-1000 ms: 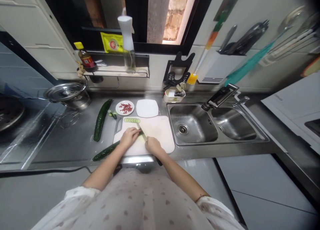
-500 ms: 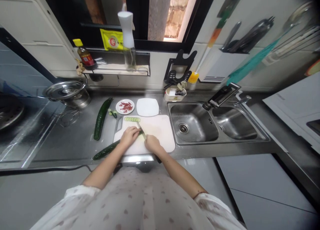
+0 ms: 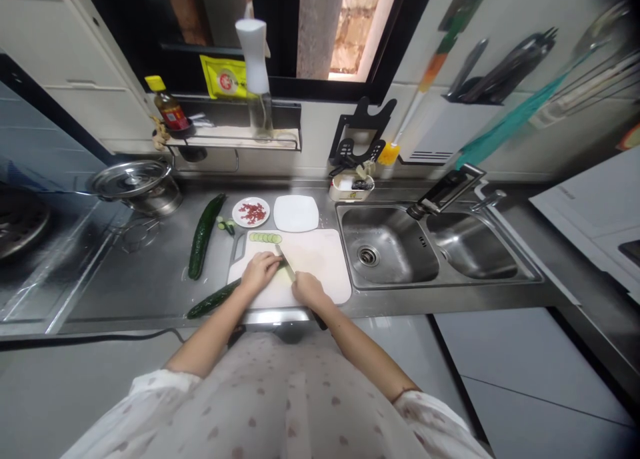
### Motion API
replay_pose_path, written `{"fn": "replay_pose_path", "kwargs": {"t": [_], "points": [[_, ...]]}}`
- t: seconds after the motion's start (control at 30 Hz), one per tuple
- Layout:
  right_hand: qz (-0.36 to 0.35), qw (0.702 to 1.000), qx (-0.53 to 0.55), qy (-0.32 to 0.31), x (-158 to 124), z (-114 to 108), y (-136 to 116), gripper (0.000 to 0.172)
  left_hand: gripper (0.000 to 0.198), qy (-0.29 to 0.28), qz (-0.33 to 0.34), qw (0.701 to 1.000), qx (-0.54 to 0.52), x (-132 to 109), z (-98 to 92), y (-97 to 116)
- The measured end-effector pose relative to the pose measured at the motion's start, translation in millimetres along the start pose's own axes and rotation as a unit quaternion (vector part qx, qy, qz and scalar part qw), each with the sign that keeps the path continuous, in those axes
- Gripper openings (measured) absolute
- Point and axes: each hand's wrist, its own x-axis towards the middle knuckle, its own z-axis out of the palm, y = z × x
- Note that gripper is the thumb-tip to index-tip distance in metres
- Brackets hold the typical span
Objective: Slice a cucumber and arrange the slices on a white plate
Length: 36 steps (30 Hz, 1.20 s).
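Observation:
A white cutting board (image 3: 320,259) lies on the steel counter just left of the sink. My left hand (image 3: 259,271) curls down over a dark green cucumber (image 3: 213,300) that runs off the board's near left corner. My right hand (image 3: 307,288) grips a knife (image 3: 286,261) whose blade rests against the cucumber's cut end beside my left fingers. A row of several cucumber slices (image 3: 265,238) lies along the board's far edge.
A whole cucumber (image 3: 205,234) and cut ends (image 3: 226,226) lie left of the board. Behind it stand a small plate of chopped red chilli (image 3: 251,212) and a white square plate (image 3: 296,213). A double sink (image 3: 395,252) is at right, a lidded pot (image 3: 134,186) at far left.
Both hands stay on the cucumber and knife in nearly the same place; the knife blade shifts only slightly. The view has drifted a little.

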Motion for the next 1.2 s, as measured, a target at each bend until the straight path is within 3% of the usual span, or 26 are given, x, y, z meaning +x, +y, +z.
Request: {"fn": "replay_pose_path", "kwargs": {"t": [1.2], "points": [[-0.006,1.0,-0.019,-0.007,21,4,-5,0.033,0.025,-0.006,-0.012,1.0,-0.004,1,2.7,-3]]}}
